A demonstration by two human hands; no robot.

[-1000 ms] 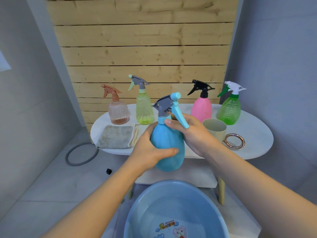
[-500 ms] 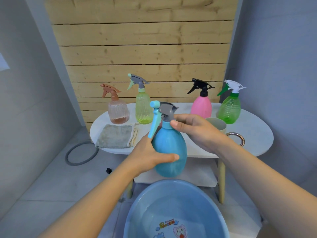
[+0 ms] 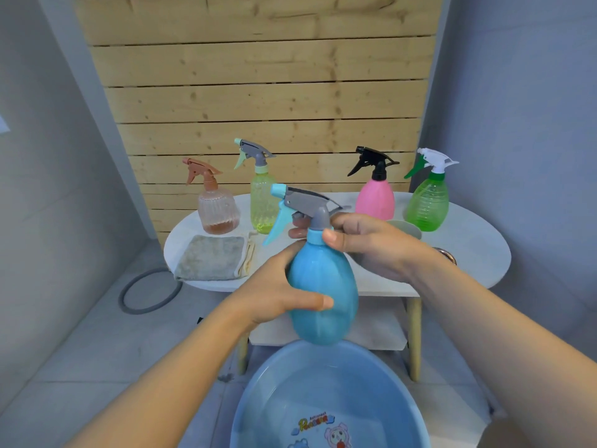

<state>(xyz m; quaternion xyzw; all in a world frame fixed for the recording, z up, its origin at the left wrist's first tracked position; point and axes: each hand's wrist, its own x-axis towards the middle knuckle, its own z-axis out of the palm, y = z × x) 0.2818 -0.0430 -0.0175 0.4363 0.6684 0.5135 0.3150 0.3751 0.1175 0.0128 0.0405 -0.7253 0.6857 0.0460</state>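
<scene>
Blue glossy egg-shaped spray bottle [image 3: 323,286] w/ grey trigger head, held above blue plastic basin [image 3: 329,399]; basin print unreadable. Left hand [image 3: 277,292] wraps its body, right hand [image 3: 365,244] pinches the neck collar.

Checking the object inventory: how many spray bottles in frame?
5. The blue bottle is gripped by the left hand and right hand above the basin. On the table, left to right: peach bottle, yellow-green bottle, pink bottle, green bottle. None looks hidden.
</scene>
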